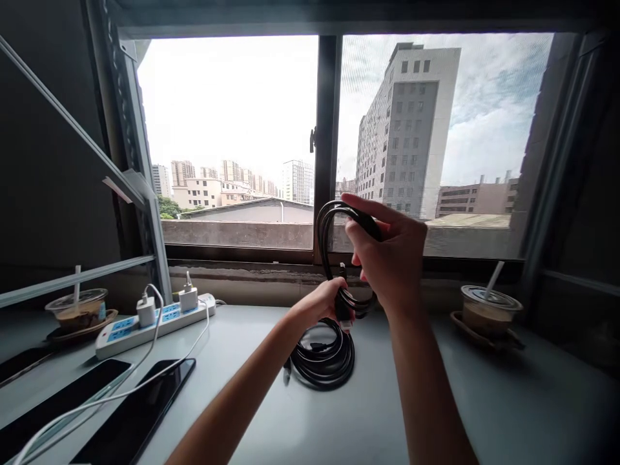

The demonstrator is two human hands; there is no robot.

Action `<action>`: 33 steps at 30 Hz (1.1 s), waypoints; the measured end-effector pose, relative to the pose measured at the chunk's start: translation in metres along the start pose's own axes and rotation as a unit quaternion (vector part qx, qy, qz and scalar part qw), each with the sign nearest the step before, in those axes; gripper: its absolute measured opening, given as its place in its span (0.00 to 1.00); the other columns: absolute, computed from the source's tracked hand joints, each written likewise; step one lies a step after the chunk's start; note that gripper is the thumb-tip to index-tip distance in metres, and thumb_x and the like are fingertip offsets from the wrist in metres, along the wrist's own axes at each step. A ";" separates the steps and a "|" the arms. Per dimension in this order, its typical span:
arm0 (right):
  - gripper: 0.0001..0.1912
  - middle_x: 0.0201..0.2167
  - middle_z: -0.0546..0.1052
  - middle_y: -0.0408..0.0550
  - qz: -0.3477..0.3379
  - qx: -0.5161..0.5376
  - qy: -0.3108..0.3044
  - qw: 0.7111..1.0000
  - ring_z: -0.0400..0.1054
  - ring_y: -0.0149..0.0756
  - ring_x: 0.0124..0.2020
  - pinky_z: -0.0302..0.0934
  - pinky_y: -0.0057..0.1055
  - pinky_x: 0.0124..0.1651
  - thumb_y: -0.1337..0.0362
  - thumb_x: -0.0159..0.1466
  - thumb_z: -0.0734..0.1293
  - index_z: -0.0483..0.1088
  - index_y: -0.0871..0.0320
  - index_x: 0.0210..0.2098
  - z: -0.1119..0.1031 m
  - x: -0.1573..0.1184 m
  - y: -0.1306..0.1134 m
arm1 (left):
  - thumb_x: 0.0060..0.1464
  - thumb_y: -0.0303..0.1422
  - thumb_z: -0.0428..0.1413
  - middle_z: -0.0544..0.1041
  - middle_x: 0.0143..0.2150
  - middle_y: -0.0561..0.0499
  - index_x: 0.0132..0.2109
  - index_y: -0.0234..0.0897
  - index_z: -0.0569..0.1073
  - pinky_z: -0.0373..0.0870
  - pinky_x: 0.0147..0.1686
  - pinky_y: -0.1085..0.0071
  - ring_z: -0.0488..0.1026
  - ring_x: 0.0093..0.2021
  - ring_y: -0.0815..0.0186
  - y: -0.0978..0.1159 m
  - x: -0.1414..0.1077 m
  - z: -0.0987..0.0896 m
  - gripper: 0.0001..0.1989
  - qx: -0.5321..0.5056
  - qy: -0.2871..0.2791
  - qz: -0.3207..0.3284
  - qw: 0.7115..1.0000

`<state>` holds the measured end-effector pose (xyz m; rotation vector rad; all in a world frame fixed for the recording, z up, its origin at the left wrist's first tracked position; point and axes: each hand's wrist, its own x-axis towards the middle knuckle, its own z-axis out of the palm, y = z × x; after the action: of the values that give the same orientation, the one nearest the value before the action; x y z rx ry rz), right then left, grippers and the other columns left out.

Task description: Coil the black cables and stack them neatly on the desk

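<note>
A looped black cable [323,236] is held up between both hands above the table. My left hand [322,300] is closed around its lower part, where a dark plug with a pale metal end [345,323] points down and another light tip sticks up. My right hand [390,248] grips the upper right side of the loops, its index finger stretched along the top. Below, a second coiled black cable [334,381] lies on the table, partly covered by my left hand and wrist. A plug shows inside that coil.
At left, a white power strip [203,310] carries two chargers with white cords trailing past dark phones [145,400]. Iced drinks stand on brown trays at the far left [77,310] and right [489,310]. A metal frame [145,168] and window enclose the table's back.
</note>
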<state>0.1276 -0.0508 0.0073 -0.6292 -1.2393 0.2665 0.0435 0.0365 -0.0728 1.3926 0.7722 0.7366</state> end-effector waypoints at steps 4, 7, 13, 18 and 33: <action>0.16 0.08 0.61 0.33 -0.052 0.021 -0.053 0.997 0.50 0.20 0.08 0.47 0.17 0.09 0.74 0.53 0.64 0.76 0.58 0.39 0.005 -0.005 -0.001 | 0.53 0.47 0.44 0.73 0.21 0.43 0.35 0.25 0.74 0.70 0.29 0.64 0.72 0.23 0.59 0.008 -0.008 -0.008 0.27 0.053 -0.145 -0.074 0.985; 0.14 0.08 0.60 0.32 -0.080 0.029 -0.059 0.995 0.47 0.19 0.07 0.44 0.17 0.09 0.73 0.54 0.65 0.76 0.58 0.38 0.001 -0.007 -0.004 | 0.54 0.49 0.40 0.76 0.30 0.39 0.38 0.23 0.75 0.68 0.37 0.66 0.74 0.33 0.58 0.011 -0.013 -0.013 0.31 0.061 -0.278 -0.097 0.954; 0.18 0.08 0.59 0.31 -0.091 0.095 0.030 0.991 0.47 0.21 0.07 0.40 0.19 0.08 0.67 0.54 0.67 0.71 0.56 0.46 -0.008 0.008 0.014 | 0.57 0.39 0.50 0.77 0.30 0.46 0.32 0.33 0.69 0.68 0.38 0.70 0.75 0.33 0.65 0.014 -0.007 -0.013 0.13 -0.170 -0.108 0.118 0.972; 0.25 0.19 0.68 0.34 0.053 0.155 0.011 0.986 0.48 0.19 0.08 0.42 0.20 0.09 0.66 0.54 0.64 0.64 0.53 0.52 -0.014 0.028 0.046 | 0.57 0.39 0.52 0.72 0.23 0.52 0.27 0.34 0.63 0.70 0.36 0.72 0.75 0.33 0.64 0.034 -0.017 -0.022 0.15 -0.223 -0.024 0.261 0.939; 0.20 0.33 0.75 0.48 -0.160 -0.064 0.041 0.984 0.70 0.35 0.29 0.60 0.26 0.20 0.57 0.58 0.66 0.70 0.53 0.49 -0.016 0.022 0.041 | 0.57 0.37 0.54 0.55 0.16 0.61 0.30 0.34 0.63 0.51 0.15 0.81 0.52 0.14 0.78 0.051 -0.041 -0.021 0.12 -0.146 0.033 0.332 0.931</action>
<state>0.1552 -0.0117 -0.0019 -0.5367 -1.2633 -0.1071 0.0031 0.0164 -0.0207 1.3554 0.2031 1.3699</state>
